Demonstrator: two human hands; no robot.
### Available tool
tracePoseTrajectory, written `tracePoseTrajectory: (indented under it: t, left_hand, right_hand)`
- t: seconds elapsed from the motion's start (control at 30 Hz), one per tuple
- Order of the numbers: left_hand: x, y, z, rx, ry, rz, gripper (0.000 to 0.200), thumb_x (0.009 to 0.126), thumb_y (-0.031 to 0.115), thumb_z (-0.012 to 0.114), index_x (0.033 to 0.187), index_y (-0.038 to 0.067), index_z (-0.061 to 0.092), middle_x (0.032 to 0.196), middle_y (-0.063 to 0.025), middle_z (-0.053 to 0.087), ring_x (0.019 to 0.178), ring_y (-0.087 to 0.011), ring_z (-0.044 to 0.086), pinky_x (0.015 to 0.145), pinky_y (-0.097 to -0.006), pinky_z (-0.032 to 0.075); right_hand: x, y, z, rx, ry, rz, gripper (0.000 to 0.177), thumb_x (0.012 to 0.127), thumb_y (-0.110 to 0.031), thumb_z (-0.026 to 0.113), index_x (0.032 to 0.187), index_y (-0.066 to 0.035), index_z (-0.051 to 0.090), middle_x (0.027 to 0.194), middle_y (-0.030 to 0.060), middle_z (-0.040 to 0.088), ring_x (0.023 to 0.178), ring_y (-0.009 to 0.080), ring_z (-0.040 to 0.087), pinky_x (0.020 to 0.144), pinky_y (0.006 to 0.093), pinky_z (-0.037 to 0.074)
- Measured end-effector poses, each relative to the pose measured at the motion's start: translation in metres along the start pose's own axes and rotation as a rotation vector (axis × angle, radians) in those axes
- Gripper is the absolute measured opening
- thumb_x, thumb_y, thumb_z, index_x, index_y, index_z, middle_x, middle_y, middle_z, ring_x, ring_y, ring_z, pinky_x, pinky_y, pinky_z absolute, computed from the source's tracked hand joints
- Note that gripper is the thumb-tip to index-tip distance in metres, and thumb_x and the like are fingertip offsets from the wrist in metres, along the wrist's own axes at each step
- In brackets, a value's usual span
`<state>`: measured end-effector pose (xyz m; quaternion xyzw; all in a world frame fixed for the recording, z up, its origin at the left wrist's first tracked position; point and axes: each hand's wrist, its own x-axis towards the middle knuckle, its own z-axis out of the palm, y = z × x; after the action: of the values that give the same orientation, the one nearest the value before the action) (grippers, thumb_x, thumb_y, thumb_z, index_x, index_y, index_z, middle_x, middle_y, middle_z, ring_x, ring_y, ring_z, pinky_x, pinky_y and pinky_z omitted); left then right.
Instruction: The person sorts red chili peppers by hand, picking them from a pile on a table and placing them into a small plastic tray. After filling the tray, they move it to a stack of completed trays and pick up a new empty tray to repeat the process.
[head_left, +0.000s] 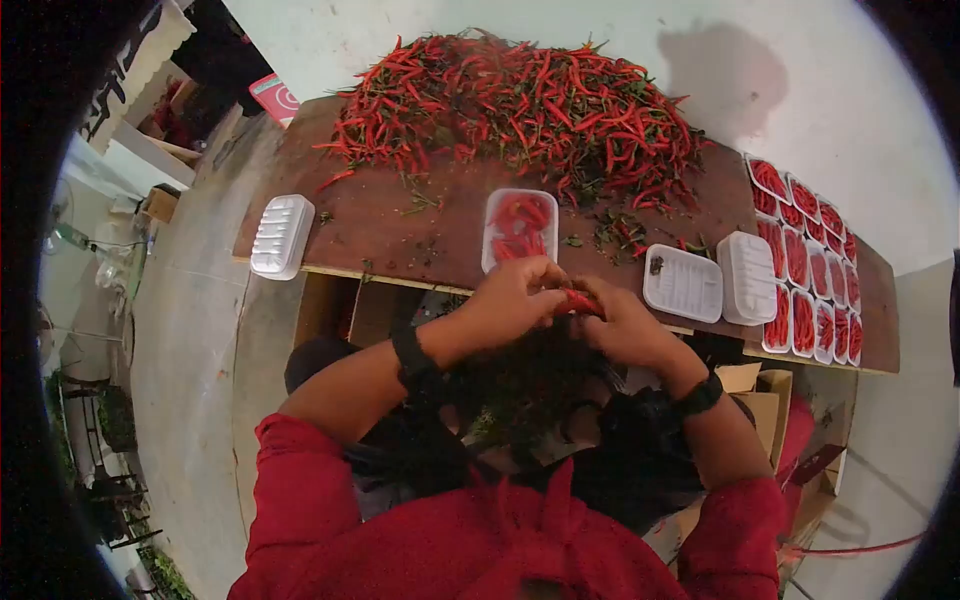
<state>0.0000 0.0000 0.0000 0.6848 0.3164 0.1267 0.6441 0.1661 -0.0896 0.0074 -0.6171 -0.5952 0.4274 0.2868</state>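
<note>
Just off the front edge of the table, my left hand (512, 300) and my right hand (628, 322) meet with bent fingers. Red chili peppers (578, 301) are held between them; how many is partly hidden by the fingers. Right behind my left hand is a white foam tray (491, 228) with several red chilies lying in it. A large heap of red chilies (530, 100) with green stems and leaves covers the back of the table.
At the left edge sits a stack of upturned white trays (283, 237). Right of my hands are a white tray (684, 284) with a dark scrap and another tray stack (748, 278). Rows of packed chili trays (797, 262) fill the table's right end. Cardboard boxes (765, 400) stand below.
</note>
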Motion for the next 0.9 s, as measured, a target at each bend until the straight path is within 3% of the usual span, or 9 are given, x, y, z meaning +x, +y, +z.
tracePoseTrajectory:
  t: [0.1, 0.27, 0.37, 0.4, 0.47, 0.57, 0.7, 0.77, 0.9]
  left_hand:
    - [0.004, 0.005, 0.001, 0.029, 0.038, 0.057, 0.02, 0.082, 0.015, 0.059, 0.098, 0.003, 0.058, 0.077, -0.0013, 0.061, 0.064, -0.0077, 0.055, 0.058, -0.0229, 0.046]
    - [-0.015, 0.014, -0.01, -0.016, 0.114, -0.003, 0.017, 0.081, 0.011, 0.058, 0.095, 0.002, 0.057, 0.075, -0.0024, 0.06, 0.063, -0.0068, 0.054, 0.056, -0.0223, 0.044]
    - [-0.022, 0.011, -0.024, 0.048, 0.197, -0.03, 0.015, 0.082, 0.011, 0.057, 0.094, 0.002, 0.056, 0.074, -0.0018, 0.059, 0.062, -0.0065, 0.053, 0.056, -0.022, 0.044]
    - [-0.025, 0.013, -0.028, 0.05, 0.212, -0.038, 0.015, 0.082, 0.011, 0.057, 0.094, 0.002, 0.056, 0.074, -0.0018, 0.059, 0.062, -0.0065, 0.053, 0.056, -0.022, 0.044]
    - [-0.035, 0.021, -0.042, -0.066, 0.328, -0.006, 0.013, 0.083, 0.01, 0.057, 0.093, 0.002, 0.056, 0.074, -0.0013, 0.058, 0.06, -0.0062, 0.051, 0.055, -0.0215, 0.043]
    - [-0.056, 0.025, -0.08, 0.035, 0.452, 0.009, 0.013, 0.083, 0.009, 0.056, 0.094, 0.001, 0.055, 0.074, -0.0012, 0.056, 0.058, -0.0062, 0.05, 0.054, -0.0209, 0.041]
    - [-0.085, 0.027, -0.098, 0.037, 0.493, -0.027, 0.017, 0.082, 0.011, 0.057, 0.095, 0.0, 0.054, 0.073, -0.001, 0.055, 0.057, -0.0062, 0.048, 0.053, -0.0199, 0.039]
    - [-0.093, 0.028, -0.103, 0.046, 0.484, -0.054, 0.018, 0.082, 0.011, 0.057, 0.096, 0.0, 0.054, 0.073, -0.0011, 0.055, 0.057, -0.0062, 0.049, 0.054, -0.0199, 0.039]
    - [-0.086, 0.024, -0.087, -0.097, 0.379, -0.117, 0.019, 0.082, 0.01, 0.056, 0.098, 0.0, 0.052, 0.074, -0.001, 0.055, 0.06, -0.0066, 0.05, 0.055, -0.0202, 0.04]
  right_hand:
    - [0.001, -0.003, -0.01, -0.036, -0.002, -0.087, 0.034, 0.075, -0.008, 0.052, 0.109, -0.002, 0.052, 0.076, 0.0043, 0.055, 0.065, 0.01, 0.05, 0.059, 0.0262, 0.042]
    - [-0.001, -0.006, -0.01, 0.143, -0.213, 0.099, 0.024, 0.078, -0.015, 0.056, 0.097, 0.0, 0.056, 0.07, -0.0002, 0.053, 0.063, 0.0089, 0.049, 0.057, 0.0251, 0.041]
    - [0.001, 0.005, -0.011, 0.028, -0.347, 0.191, 0.021, 0.079, -0.019, 0.057, 0.088, 0.0, 0.059, 0.071, 0.0014, 0.056, 0.063, 0.0099, 0.05, 0.057, 0.0267, 0.042]
    - [0.001, 0.015, -0.009, 0.029, -0.362, 0.181, 0.021, 0.079, -0.019, 0.057, 0.088, 0.0, 0.059, 0.071, 0.0014, 0.056, 0.063, 0.0099, 0.05, 0.057, 0.0267, 0.042]
    - [0.002, 0.036, -0.001, -0.094, -0.343, -0.041, 0.023, 0.08, -0.022, 0.056, 0.082, 0.0, 0.06, 0.07, 0.0035, 0.058, 0.061, 0.0111, 0.051, 0.057, 0.029, 0.043]
    - [0.005, 0.043, 0.006, -0.121, -0.4, -0.039, 0.025, 0.081, -0.024, 0.056, 0.079, 0.0, 0.06, 0.069, 0.0055, 0.059, 0.063, 0.0121, 0.052, 0.058, 0.0306, 0.044]
    - [0.01, 0.02, 0.0, -0.152, -0.444, 0.034, 0.026, 0.081, -0.025, 0.057, 0.079, 0.001, 0.06, 0.066, 0.0054, 0.058, 0.063, 0.0119, 0.053, 0.06, 0.0297, 0.045]
    - [0.013, 0.017, -0.001, -0.164, -0.485, 0.149, 0.028, 0.081, -0.027, 0.056, 0.086, 0.001, 0.061, 0.08, 0.0151, 0.063, 0.076, 0.0209, 0.06, 0.067, 0.0352, 0.047]
    - [0.012, 0.025, 0.009, 0.043, -0.323, -0.046, 0.027, 0.081, -0.023, 0.058, 0.095, 0.0, 0.061, 0.09, 0.0129, 0.063, 0.084, 0.0193, 0.059, 0.074, 0.033, 0.047]
